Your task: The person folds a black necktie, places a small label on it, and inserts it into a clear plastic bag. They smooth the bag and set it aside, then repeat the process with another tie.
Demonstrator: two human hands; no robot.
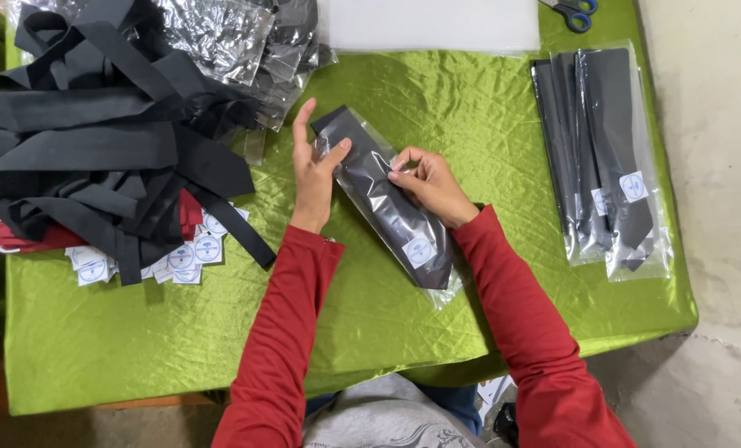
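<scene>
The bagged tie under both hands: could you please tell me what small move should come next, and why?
Probably fold down the open flap and press it shut. The left hand and right hand both pinch the top end of the clear bag, the black tie already sits fully inside, and finished bags lie stacked to the right.

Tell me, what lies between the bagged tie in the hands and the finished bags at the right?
Only bare green cloth lies between the bagged tie and the stack of finished bags, in the head view.
</scene>
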